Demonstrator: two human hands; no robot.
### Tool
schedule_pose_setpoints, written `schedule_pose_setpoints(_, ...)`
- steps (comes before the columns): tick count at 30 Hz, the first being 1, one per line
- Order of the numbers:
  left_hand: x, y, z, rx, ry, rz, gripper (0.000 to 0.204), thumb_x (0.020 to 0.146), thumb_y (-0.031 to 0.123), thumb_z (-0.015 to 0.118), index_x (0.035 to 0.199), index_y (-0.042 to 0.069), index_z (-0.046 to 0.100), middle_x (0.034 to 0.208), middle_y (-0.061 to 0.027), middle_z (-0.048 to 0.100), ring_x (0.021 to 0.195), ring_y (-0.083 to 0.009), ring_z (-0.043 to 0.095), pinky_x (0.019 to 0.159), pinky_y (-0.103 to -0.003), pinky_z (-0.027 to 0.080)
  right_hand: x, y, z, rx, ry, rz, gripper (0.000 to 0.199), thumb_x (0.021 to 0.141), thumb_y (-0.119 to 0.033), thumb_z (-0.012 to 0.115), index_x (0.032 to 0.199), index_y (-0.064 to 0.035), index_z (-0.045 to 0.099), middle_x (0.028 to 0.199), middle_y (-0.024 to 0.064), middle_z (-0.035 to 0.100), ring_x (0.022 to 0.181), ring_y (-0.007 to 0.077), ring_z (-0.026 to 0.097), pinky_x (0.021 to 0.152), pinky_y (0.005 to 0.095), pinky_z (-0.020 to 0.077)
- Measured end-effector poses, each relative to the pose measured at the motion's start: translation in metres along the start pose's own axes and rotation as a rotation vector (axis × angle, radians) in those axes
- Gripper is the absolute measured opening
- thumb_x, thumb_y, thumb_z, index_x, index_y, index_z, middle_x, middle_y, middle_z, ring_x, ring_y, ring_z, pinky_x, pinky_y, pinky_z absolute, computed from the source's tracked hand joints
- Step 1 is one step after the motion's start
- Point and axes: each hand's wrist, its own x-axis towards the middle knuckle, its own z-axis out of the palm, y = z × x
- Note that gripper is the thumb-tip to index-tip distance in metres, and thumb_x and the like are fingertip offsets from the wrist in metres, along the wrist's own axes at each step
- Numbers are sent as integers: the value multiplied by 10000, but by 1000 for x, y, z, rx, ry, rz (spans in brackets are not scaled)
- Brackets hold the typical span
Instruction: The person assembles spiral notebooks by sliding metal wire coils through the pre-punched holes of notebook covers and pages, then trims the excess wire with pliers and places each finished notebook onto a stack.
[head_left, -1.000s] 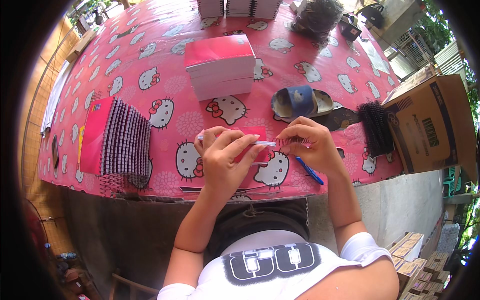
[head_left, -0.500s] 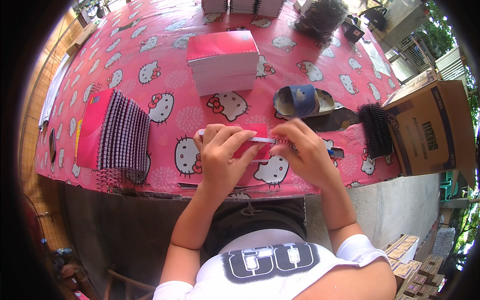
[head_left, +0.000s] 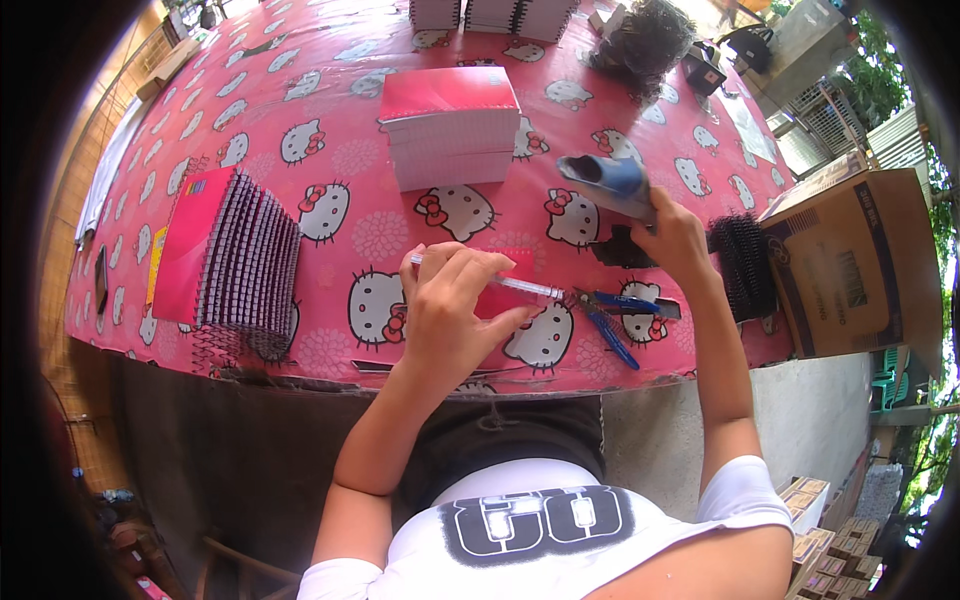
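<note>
My left hand (head_left: 450, 320) presses on a small red booklet (head_left: 503, 298) near the front edge of the pink cat-print table (head_left: 330, 110). A thin white strip (head_left: 530, 288) runs along the booklet's top edge under my fingertips. My right hand (head_left: 675, 235) is up and to the right, gripping a rounded blue object (head_left: 610, 178) and holding it above a dark patch on the cloth. A pair of blue-handled pliers (head_left: 612, 322) lies on the table between my two hands.
A fanned stack of spiral-bound notebooks (head_left: 240, 265) lies at the left. A thick red-covered stack of paper (head_left: 450, 125) sits at the centre back. Black binding coils (head_left: 745, 265) lie at the right edge, beside a cardboard box (head_left: 860, 260). A dark bundle (head_left: 650, 35) and more stacks stand at the back.
My right hand has left the red booklet and moved up and right to the blue object, now gripping it off the cloth. My left hand stays on the booklet.
</note>
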Motion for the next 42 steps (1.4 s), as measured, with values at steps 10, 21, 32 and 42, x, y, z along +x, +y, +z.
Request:
schedule_pose_setpoints(10,0,-4,0,-27,-17,-33,385,573,249,885,841,132,634,797,11,633,982,-213,584,992,-513,325,-16,-43,-4,702,-259,-276,390,831,-190,701,1161,-14,588,1034,124,674,916,268,677,848,366,540)
schedule_pose_setpoints(21,-7,-18,-10,-255,95,-226,396,642,95,874,975,59,663,1141,-115,601,1050,-244,606,875,-356,508,3,-73,6,1145,-230,-159,278,749,-59,740,977,-5,592,869,59,684,799,98,619,739,271,506)
schedule_pose_setpoints(32,-21,-35,-12,-925,199,-476,316,805,-80,715,1103,3,655,1056,-61,673,990,-115,634,884,-257,524,22,-107,8,697,-206,-358,300,724,-40,796,915,13,571,869,83,665,814,171,643,791,298,520)
schedule_pose_setpoints(42,-24,-37,-18,-963,162,-469,315,784,-136,696,1067,-6,650,1059,-115,678,960,-137,642,815,-257,554,-8,11,14,111,194,97,431,708,-109,758,1103,-63,591,967,176,656,946,369,639,805,418,500)
